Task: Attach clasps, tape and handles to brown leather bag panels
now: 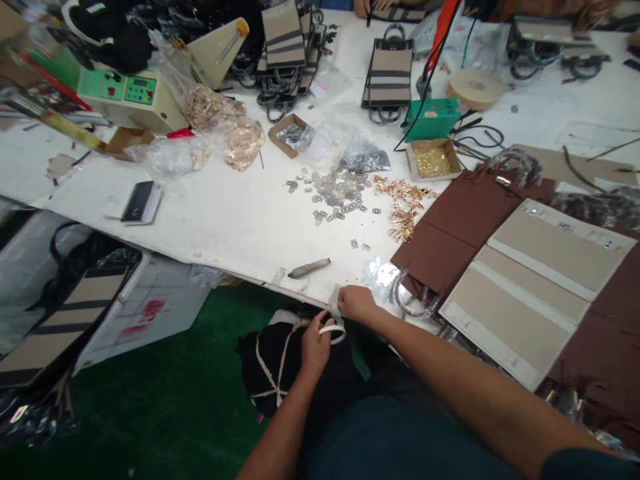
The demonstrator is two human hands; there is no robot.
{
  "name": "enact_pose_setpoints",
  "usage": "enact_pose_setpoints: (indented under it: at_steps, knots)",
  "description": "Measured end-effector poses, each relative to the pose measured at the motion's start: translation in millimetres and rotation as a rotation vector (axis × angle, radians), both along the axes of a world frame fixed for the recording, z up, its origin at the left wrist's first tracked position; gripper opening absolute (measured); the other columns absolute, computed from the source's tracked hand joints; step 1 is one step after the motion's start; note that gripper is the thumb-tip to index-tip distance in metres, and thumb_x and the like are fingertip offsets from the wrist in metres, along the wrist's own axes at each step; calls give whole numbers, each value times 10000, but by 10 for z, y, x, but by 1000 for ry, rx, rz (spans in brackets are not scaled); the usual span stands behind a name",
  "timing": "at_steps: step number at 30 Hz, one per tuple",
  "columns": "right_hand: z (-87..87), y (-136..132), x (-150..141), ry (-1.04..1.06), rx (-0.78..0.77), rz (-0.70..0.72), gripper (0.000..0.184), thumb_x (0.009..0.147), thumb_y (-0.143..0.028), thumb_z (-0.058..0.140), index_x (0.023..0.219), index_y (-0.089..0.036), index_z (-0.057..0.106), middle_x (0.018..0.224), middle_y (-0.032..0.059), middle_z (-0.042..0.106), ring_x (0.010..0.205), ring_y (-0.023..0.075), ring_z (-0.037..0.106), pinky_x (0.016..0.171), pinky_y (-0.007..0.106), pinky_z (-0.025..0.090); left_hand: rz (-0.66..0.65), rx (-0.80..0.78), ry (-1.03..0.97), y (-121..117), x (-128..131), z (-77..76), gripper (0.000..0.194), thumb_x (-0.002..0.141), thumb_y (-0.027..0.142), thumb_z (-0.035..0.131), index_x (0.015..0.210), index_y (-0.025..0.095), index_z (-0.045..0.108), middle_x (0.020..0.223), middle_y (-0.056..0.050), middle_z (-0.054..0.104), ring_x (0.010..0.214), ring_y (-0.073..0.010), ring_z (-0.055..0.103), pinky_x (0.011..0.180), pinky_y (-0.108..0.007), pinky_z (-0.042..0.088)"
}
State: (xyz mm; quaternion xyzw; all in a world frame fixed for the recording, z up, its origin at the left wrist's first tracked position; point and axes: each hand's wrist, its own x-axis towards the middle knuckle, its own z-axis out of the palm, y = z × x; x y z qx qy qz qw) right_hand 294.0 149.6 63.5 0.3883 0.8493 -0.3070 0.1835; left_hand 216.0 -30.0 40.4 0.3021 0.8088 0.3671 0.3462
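At the table's front edge, my left hand (316, 345) is closed around a white roll of tape (342, 337), held just below the tabletop. A pale, see-through strip (335, 301) runs from the roll up to my right hand (357, 303). The fingers of my right hand are curled in a fist with the strip at their side; their tips are hidden. A grey marker-like pen (309, 268) lies on the table to the left of my hands. Shiny clear stickers or film pieces (381, 275) lie just beyond my right wrist.
Beyond my hands lie small metal plates (340, 190) and gold fittings (404, 207). Beige panels (540, 287) rest on brown sheets (440, 227) at right. A box of gold parts (434, 161), striped bags (388, 77) and a machine (133, 100) stand farther back. Other people's hands show at the top.
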Motion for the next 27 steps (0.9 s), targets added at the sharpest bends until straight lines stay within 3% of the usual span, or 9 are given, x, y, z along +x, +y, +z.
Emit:
enact_pose_setpoints:
  at_steps: [4,8,13,18,23,27]
  knots:
    - [37,-22,116,63,-10,32,159,887,-319,637,954,-217,738,974,63,754,917,223,685,749,289,425,21,-28,22,-7,18,-4,497,948,474,575,1320,153,647,759,-7,638,697,-181,592,706,-296,459]
    - [70,-85,242,116,20,18,269,970,-357,578,1181,-231,687,1170,56,702,1022,198,654,808,273,429,32,-33,29,5,43,9,525,911,492,614,1316,161,656,701,22,578,686,-178,572,698,-287,432]
    - [75,-185,268,114,19,5,257,1022,-350,510,1036,-233,738,1143,68,688,1004,202,649,819,289,422,46,-46,17,5,96,3,525,907,493,613,1309,159,664,677,27,559,650,-174,555,665,-289,417]
    - [12,-175,151,70,11,-91,232,984,-290,512,1049,-193,713,1137,107,693,984,235,661,778,306,429,77,-53,-3,-2,136,-25,528,907,501,606,1281,133,671,686,18,564,642,-169,552,644,-288,427]
    - [47,-81,97,143,-124,-42,146,887,-245,607,933,-186,731,1001,96,728,942,245,663,773,306,425,99,-52,7,-12,127,5,520,906,481,613,1282,128,669,696,24,546,663,-169,551,666,-294,433]
    - [207,-118,276,276,-315,20,88,845,-242,656,870,-196,726,894,24,720,834,171,639,730,251,419,41,-29,0,-32,68,204,600,902,465,635,1409,147,591,688,48,491,662,-161,520,676,-289,434]
